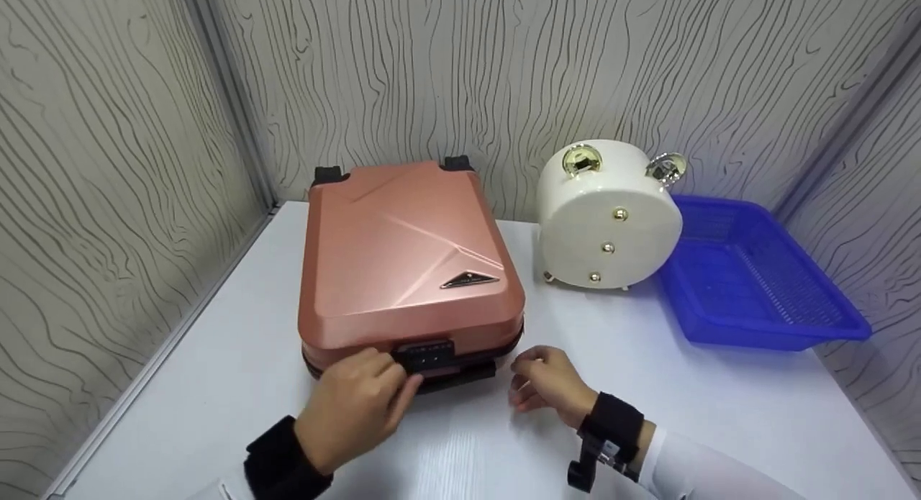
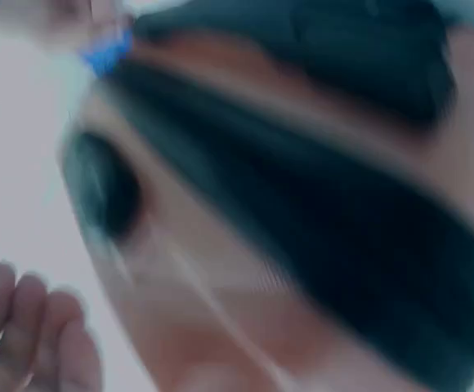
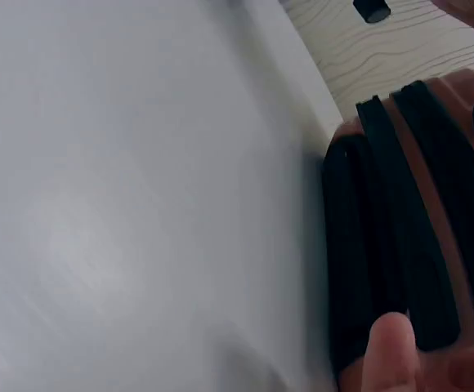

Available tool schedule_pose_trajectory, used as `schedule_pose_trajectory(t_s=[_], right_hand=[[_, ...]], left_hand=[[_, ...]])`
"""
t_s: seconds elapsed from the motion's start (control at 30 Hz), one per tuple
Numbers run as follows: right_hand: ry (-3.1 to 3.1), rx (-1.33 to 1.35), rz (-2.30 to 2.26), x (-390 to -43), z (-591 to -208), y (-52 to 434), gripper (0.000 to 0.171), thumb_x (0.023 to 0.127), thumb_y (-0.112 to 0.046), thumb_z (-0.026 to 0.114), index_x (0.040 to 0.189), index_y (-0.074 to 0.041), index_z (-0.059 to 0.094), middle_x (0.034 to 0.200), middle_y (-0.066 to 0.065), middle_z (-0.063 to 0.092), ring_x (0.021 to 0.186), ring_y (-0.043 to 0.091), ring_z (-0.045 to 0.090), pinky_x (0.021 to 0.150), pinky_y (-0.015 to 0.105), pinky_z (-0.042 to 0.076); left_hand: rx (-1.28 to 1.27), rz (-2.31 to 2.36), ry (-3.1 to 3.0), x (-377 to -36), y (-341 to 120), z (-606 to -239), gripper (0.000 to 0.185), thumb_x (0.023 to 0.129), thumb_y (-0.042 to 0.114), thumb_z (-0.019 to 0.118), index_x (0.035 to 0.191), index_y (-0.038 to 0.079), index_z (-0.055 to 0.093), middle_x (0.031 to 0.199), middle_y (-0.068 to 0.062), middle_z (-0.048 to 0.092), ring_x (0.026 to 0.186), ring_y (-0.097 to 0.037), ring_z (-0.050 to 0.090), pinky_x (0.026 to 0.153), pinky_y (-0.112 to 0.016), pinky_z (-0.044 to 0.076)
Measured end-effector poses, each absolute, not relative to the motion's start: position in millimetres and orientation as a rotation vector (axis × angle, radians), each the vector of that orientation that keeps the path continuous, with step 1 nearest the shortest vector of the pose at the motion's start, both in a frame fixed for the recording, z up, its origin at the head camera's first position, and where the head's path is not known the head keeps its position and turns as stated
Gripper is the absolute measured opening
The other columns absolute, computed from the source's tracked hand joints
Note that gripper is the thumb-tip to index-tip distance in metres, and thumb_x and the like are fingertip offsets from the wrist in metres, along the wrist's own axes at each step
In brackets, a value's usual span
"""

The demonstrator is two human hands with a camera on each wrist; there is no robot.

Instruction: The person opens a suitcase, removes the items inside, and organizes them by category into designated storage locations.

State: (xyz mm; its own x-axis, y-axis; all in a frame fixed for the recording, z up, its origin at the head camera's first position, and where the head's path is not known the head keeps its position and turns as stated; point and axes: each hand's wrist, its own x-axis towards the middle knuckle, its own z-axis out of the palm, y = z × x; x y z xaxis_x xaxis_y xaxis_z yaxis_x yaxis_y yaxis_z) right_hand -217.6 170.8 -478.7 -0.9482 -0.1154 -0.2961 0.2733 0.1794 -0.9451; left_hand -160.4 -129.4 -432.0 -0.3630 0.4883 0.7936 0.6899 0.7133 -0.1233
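suitcase (image 1: pixel 406 252) lock (image 1: pixel 424 357) beside left fingers (image 1: pixel 403 385)

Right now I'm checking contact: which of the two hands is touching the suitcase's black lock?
The left hand: its fingers rest against the black lock on the pink suitcase. The right hand sits apart on the table.

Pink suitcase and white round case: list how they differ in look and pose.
The pink suitcase is boxy with angular creases and lies flat; the white round case is drum-shaped and stands on its edge. The suitcase has black fittings, the round case gold-coloured studs. The left hand touches the suitcase's front lock; no hand touches the round case. Both are hard-shelled and sit on the white table.
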Motion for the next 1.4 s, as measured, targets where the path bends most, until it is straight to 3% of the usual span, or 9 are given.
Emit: schedule_pose_trajectory(t_s=[0.17,0.27,0.33,0.47,0.67,1.0,1.2,1.4], right_hand=[[2.425,0.056,-1.940,-240.2,-474.3,183.0,0.029,0.100,0.002,0.061,0.128,0.011,0.062,0.119,0.023,0.069,0.100,0.030,0.074,0.085,0.037,0.065],[2.494,-0.131,-1.933,-250.6,-475.4,189.3,0.036,0.102,0.003,0.060,0.137,0.011,0.061,0.138,0.027,0.066,0.124,0.038,0.070,0.099,0.036,0.060],[2.498,-0.213,-1.905,-254.9,-476.9,192.6,0.039,0.103,0.003,0.059,0.141,0.010,0.060,0.144,0.028,0.065,0.130,0.039,0.069,0.101,0.034,0.058],[2.489,-0.290,-1.851,-259.4,-479.0,196.6,0.039,0.105,0.002,0.058,0.143,0.012,0.059,0.140,0.030,0.065,0.119,0.030,0.074,0.094,0.031,0.062],[2.546,-0.316,-1.817,-259.1,-479.8,197.8,0.029,0.106,0.001,0.059,0.131,0.014,0.066,0.119,0.025,0.074,0.097,0.014,0.073,0.083,0.024,0.062],[2.826,-0.463,-1.554,-263.7,-478.6,198.9,0.018,0.104,0.002,0.061,0.114,0.009,0.075,0.097,0.015,0.077,0.082,0.011,0.065,0.073,0.023,0.054],[3.043,-0.660,-1.214,-274.7,-473.6,203.2,0.018,0.104,0.006,0.056,0.104,0.005,0.074,0.079,0.005,0.067,0.073,0.009,0.057,0.069,0.028,0.051],[3.134,-0.778,-1.073,-274.8,-472.5,209.7,0.017,0.102,0.007,0.059,0.102,0.002,0.076,0.083,0.006,0.073,0.077,0.012,0.064,0.073,0.034,0.058]], left_hand=[[-0.877,0.012,-2.179,-153.4,-111.0,-463.5,0.024,0.085,0.023,0.090,0.078,0.008,0.072,0.071,-0.001,0.066,0.061,-0.016,0.057,0.055,-0.028,0.050],[-0.814,0.182,-2.267,-152.6,-108.1,-478.5,0.014,0.084,0.014,0.084,0.092,0.004,0.077,0.078,-0.005,0.070,0.066,-0.018,0.062,0.058,-0.028,0.054],[-0.795,0.246,-2.281,-153.3,-108.3,-487.0,0.014,0.082,0.008,0.080,0.095,0.003,0.077,0.081,-0.006,0.071,0.067,-0.019,0.062,0.060,-0.028,0.055],[-0.786,0.281,-2.225,-157.1,-109.5,-499.2,0.017,0.077,0.007,0.077,0.094,0.003,0.078,0.083,-0.006,0.072,0.069,-0.020,0.063,0.063,-0.030,0.056],[-0.798,0.246,-2.116,-165.1,-113.1,-508.2,0.016,0.077,0.009,0.074,0.091,0.006,0.080,0.084,-0.005,0.075,0.072,-0.021,0.066,0.066,-0.030,0.056],[-0.837,0.204,-2.083,-172.2,-118.4,-509.7,0.018,0.079,0.011,0.073,0.094,0.011,0.084,0.083,-0.001,0.075,0.075,-0.017,0.068,0.068,-0.028,0.058],[-0.834,0.203,-2.070,-180.7,-115.6,-509.9,0.018,0.081,0.011,0.072,0.094,0.011,0.085,0.081,0.000,0.074,0.072,-0.015,0.066,0.063,-0.025,0.056],[-0.831,0.176,-2.066,-186.0,-115.1,-510.9,0.018,0.079,0.008,0.072,0.092,0.011,0.084,0.078,0.001,0.073,0.070,-0.013,0.065,0.060,-0.024,0.055]])
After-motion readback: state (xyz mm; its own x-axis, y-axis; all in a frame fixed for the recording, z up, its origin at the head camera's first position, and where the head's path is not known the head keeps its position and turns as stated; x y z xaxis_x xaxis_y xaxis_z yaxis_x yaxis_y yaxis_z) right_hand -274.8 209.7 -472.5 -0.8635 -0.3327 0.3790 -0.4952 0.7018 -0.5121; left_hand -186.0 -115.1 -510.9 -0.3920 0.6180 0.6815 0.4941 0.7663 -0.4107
